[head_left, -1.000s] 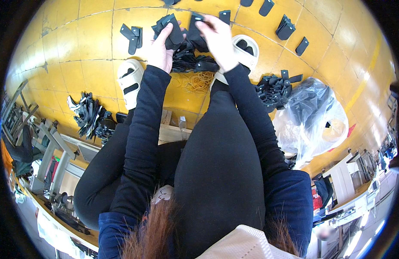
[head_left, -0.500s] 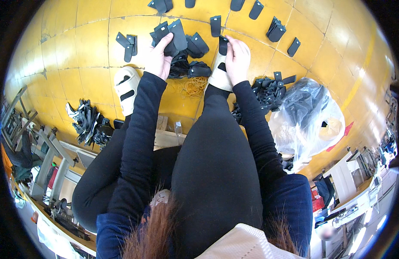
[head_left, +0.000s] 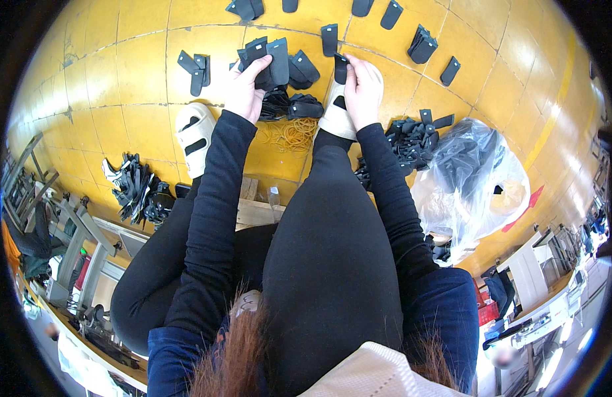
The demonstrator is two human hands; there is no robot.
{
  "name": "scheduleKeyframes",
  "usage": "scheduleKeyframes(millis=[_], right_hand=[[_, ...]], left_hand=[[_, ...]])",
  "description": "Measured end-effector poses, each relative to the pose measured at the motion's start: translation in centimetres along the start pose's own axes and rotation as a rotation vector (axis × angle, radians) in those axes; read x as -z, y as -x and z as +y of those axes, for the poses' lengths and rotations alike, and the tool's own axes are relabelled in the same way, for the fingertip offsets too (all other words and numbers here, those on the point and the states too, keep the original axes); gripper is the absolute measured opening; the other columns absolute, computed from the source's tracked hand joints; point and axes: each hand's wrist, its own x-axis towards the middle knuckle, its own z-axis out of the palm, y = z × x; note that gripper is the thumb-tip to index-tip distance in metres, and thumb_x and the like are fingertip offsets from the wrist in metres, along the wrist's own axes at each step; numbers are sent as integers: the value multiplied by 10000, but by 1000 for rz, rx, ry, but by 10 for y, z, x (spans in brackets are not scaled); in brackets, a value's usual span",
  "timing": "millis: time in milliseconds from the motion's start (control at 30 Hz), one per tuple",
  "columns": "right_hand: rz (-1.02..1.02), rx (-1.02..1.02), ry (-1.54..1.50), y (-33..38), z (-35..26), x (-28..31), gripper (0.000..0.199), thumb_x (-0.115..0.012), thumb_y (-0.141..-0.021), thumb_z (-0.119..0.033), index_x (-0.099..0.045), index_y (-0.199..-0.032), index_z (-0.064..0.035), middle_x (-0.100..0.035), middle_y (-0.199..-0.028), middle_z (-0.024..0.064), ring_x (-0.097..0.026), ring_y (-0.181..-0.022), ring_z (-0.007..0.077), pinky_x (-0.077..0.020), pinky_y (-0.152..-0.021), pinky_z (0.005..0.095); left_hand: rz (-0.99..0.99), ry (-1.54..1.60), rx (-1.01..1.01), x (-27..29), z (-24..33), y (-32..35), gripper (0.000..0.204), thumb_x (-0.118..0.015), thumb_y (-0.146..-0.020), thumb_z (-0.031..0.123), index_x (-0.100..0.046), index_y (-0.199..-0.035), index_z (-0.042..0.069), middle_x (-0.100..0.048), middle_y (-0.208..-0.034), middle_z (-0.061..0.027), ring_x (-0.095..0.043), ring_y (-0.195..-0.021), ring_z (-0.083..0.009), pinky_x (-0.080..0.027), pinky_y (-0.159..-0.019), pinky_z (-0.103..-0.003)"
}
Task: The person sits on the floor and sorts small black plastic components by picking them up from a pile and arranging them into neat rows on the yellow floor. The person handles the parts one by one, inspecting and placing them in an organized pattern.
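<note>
Yellow tiled floor (head_left: 140, 66) is seen everywhere, with small black flat pieces scattered across it. Off to the right a clear plastic bag (head_left: 478, 178) is slumped, next to a black pile (head_left: 412, 135). A stack of black pieces (head_left: 269, 63) is gripped by the left hand (head_left: 243, 92), fingers wrapped round it. One single black piece (head_left: 341, 68) is pinched by the right hand (head_left: 363, 89) just above a white sandal (head_left: 336, 116).
</note>
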Motion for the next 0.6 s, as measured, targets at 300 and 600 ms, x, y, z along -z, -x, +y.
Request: scheduleKeyframes(millis=[300, 600], right_hand=[[27, -5, -22, -1, -2, -2, 169, -566, -825, -35, -647, -973, -53, -621, -815, 120, -593, -816, 294, -451, -769, 367], [41, 9, -22, -1, -2, -2, 166, -568, -819, -30, -649, -962, -52, -624, -813, 120, -598, -809, 292, -453, -762, 368]], left_hand=[[9, 10, 32, 6, -1, -5, 219, -665, -765, 58, -611, -976, 75, -650, -896, -35, -634, -804, -146, -522, -708, -301], [73, -2, -4, 15, -1, -11, 250, -571, -829, 76, -572, -1063, -13, -641, -967, -123, -627, -875, -212, -508, -794, -314]])
